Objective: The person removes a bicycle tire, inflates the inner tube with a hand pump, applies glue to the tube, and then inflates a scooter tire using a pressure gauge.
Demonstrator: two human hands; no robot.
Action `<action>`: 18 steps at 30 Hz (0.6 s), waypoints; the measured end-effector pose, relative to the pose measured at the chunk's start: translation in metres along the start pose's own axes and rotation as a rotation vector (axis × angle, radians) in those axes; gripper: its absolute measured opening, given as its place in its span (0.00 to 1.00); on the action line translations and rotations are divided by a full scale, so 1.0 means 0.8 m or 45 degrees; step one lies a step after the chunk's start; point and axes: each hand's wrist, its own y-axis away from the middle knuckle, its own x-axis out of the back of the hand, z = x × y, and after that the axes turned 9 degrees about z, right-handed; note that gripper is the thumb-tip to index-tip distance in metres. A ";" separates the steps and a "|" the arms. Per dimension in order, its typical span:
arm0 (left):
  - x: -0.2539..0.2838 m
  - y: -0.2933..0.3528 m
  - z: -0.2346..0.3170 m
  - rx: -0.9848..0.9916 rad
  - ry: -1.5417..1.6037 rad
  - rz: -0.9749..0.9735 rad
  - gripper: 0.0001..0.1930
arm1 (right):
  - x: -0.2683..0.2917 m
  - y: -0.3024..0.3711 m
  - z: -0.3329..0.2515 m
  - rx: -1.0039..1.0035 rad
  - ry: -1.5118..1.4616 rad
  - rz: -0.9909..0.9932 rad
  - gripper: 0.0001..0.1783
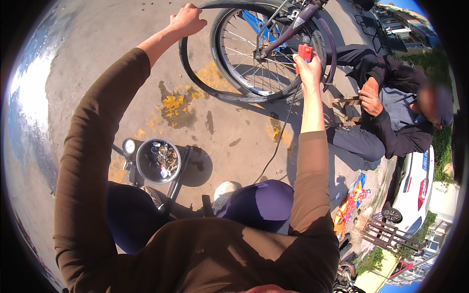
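Note:
A bicycle wheel with silver spokes stands ahead of me, its black tyre pulled partly off the rim. My left hand grips the loose tyre at its upper left. My right hand holds a small red object up against the wheel's right side, near the purple frame. A thin black cable hangs down from near that hand to the ground.
A round tin of several small metal parts sits on the concrete by my knee, with a pressure gauge beside it. A person in dark clothes sits at the right. A white car is parked behind.

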 end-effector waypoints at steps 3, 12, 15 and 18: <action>0.031 0.010 0.014 0.122 -0.093 -0.122 0.28 | 0.008 0.027 0.039 -0.158 0.077 0.004 0.22; 0.041 0.012 -0.079 0.243 -0.003 0.005 0.29 | -0.043 -0.008 0.033 0.155 -0.202 0.070 0.21; 0.042 0.013 -0.078 0.225 0.049 -0.004 0.29 | -0.024 -0.002 0.069 0.074 0.244 0.046 0.29; 0.056 0.017 -0.067 0.248 -0.032 -0.026 0.28 | -0.023 0.007 0.051 -0.133 0.247 0.102 0.22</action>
